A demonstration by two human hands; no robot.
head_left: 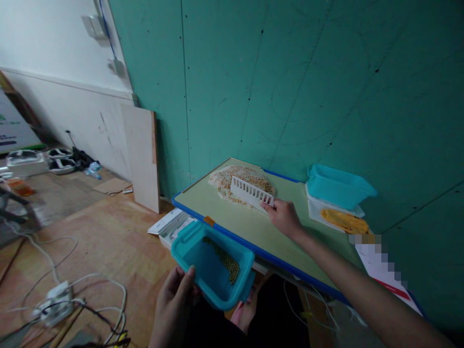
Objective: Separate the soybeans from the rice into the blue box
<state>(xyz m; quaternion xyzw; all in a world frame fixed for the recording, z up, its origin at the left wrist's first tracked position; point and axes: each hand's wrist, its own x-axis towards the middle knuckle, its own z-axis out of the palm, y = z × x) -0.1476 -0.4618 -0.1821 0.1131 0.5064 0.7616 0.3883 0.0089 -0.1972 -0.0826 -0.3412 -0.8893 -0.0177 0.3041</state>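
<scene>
Gripping a white, slotted plastic strip [250,192] by its near right end, the right hand [284,218] pinches it with the thumb uppermost and reaches over a pale green, blue-edged board [268,232]. The strip lies across the near face of a low heap of pale grains mixed with tan, round beans [242,176], close against it. Its long axis runs slantwise, from the held end away to the left and toward the green wall [232,77]; its row of slots lines the upper side, and it seems to stand on a long edge, though whether that edge meets the board cannot be told. Just beyond the board's near edge, the left hand [174,296] pinches the rim of an open, turquoise plastic tub [197,263], thumb over the lip and the other fingers partly hidden. A band of greenish-brown round beans [226,263] lies along one side of the tub's floor. The step in hand looks to be working the strip through the heap; handling it further calls for a light, steady drag and a level tub. At the back right, a second turquoise tub [337,186] sits near an orange-yellow, cloth-like item [344,221].
</scene>
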